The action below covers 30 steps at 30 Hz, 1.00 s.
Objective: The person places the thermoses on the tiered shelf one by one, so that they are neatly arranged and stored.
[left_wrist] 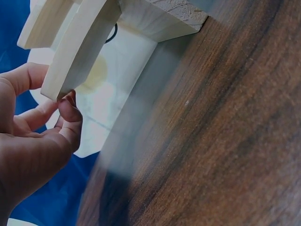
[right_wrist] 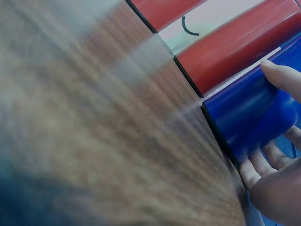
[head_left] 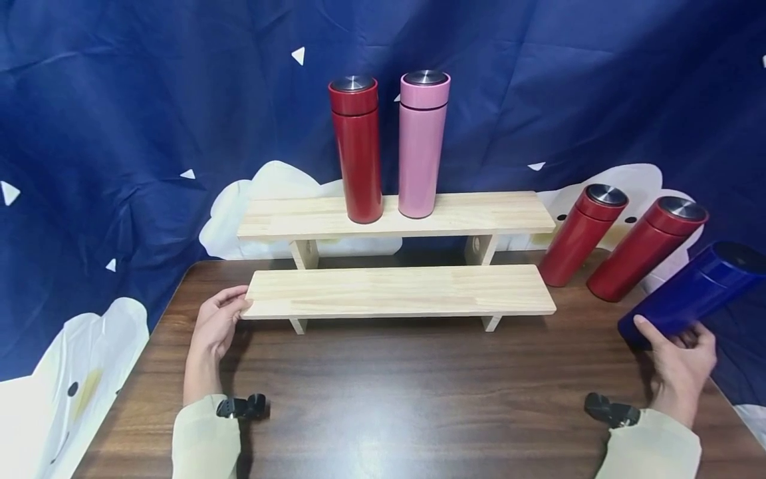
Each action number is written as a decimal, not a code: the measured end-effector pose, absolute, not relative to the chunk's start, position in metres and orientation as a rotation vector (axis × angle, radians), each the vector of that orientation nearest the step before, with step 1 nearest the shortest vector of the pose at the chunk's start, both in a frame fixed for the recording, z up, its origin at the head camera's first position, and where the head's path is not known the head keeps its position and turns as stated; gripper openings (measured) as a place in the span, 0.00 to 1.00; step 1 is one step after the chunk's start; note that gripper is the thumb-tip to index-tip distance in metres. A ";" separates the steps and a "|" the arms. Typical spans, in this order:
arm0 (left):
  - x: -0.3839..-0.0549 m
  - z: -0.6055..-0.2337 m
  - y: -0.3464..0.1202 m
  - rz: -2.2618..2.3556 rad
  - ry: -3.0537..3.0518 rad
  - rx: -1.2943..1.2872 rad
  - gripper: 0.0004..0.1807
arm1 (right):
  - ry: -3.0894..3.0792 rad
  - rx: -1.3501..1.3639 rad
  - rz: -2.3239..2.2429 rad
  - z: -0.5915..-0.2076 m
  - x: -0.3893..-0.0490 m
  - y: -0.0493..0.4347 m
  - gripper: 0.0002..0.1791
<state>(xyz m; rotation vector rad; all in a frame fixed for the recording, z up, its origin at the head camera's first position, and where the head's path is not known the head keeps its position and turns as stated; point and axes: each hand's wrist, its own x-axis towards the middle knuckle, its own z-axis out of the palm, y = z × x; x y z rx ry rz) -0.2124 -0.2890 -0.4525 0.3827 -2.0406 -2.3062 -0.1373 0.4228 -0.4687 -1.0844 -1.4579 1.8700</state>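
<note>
My left hand (head_left: 217,321) pinches the left end of the lower board of a two-tier wooden shelf (head_left: 395,293); in the left wrist view, fingers (left_wrist: 35,77) lie on both faces of the board's end. Over at the right edge of the table, my right hand (head_left: 685,359) grips a blue thermos flask (head_left: 679,299) near its base, thumb on one side and fingers round the other. The flask's base (right_wrist: 221,136) appears to rest on the tabletop. A red thermos (head_left: 359,153) and a pink thermos (head_left: 423,146) stand upright on the upper board.
Left of the blue flask, two more red thermoses (head_left: 580,236) (head_left: 643,249) stand on the brown wooden table (head_left: 389,399). Behind everything hangs a dark blue cloth (head_left: 179,100) with white cartoon shapes.
</note>
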 end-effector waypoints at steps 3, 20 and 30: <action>-0.213 -0.453 -0.288 -2.302 -2.039 0.380 0.22 | -1.464 -1.080 1.865 -0.468 -0.137 0.423 0.59; -0.216 -0.452 -0.286 -2.331 -2.000 0.379 0.19 | -1.586 -1.144 1.758 -0.468 -0.135 0.424 0.55; -0.216 -0.453 -0.285 -2.331 -2.009 0.408 0.21 | -1.538 -1.124 1.823 -0.467 -0.137 0.425 0.56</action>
